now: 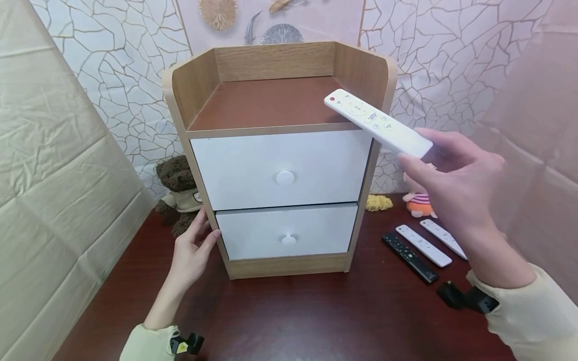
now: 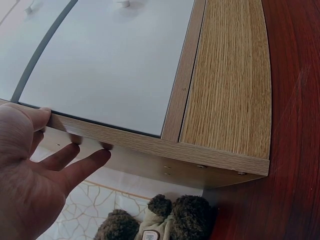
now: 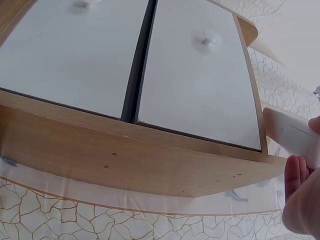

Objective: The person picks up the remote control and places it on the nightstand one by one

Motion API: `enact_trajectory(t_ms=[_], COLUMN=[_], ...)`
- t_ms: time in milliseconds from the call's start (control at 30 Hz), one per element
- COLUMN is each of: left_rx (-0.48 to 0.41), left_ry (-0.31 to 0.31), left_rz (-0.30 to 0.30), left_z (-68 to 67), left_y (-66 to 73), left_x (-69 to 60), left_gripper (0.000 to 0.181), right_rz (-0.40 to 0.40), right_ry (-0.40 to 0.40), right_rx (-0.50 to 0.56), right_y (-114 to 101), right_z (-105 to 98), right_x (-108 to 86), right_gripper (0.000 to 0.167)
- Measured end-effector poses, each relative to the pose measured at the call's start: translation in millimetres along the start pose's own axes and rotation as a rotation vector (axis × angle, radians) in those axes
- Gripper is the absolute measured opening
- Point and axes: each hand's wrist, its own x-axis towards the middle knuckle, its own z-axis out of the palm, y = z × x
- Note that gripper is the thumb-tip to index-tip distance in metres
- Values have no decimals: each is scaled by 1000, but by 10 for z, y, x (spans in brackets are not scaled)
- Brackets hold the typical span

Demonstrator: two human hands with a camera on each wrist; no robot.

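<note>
A white remote control (image 1: 377,123) with a red button is held by its near end in my right hand (image 1: 460,180), in front of the cabinet's upper right side. The right wrist view shows the underside of that remote (image 3: 290,131) near the cabinet's edge. My left hand (image 1: 191,250) touches the lower left side of the small wooden cabinet (image 1: 289,265), thumb at the front edge and fingers along the side panel. Two white drawers, an upper one (image 1: 244,170) and a lower one (image 1: 253,233), are closed, each with a round white knob.
On the dark red table right of the cabinet lie a black remote (image 1: 410,257) and two white remotes (image 1: 423,245). A plush toy (image 1: 420,204) and a yellow bundle (image 1: 378,202) sit behind them. A brown teddy bear (image 1: 178,175) is left of the cabinet.
</note>
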Motion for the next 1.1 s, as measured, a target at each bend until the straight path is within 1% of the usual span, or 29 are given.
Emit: enact_trajectory(t_ms=[100, 233, 333, 533, 633, 867, 967, 1100], left_rx=[8, 20, 23, 29, 31, 17, 5, 8], left_ry=[1, -2, -2, -1, -1, 3, 6, 3], left_rz=[-3, -10, -9, -6, -3, 5, 6, 1], left_z=[1, 2, 4, 7, 6, 9, 11, 6], left_y=[0, -1, -10, -30, -35, -25, -23, -28], left_x=[-4, -10, -11, -4, -3, -5, -6, -5], left_gripper=[67, 67, 68, 68, 68, 67, 67, 67], right_rz=[11, 38, 63, 23, 17, -15, -31, -31], right_ry=[-2, -7, -22, -58, -70, -71, -80, -92], right_rx=[3, -87, -116, -104, -91, -133, -135, -139], right_y=[-23, -81, -129, -227, -280, -379, -403, -426], right_z=[65, 138, 188, 331, 422, 620, 685, 748], right_x=[35, 66, 84, 112, 112, 105, 135, 187], right_gripper=[39, 37, 36, 35, 34, 32, 31, 31])
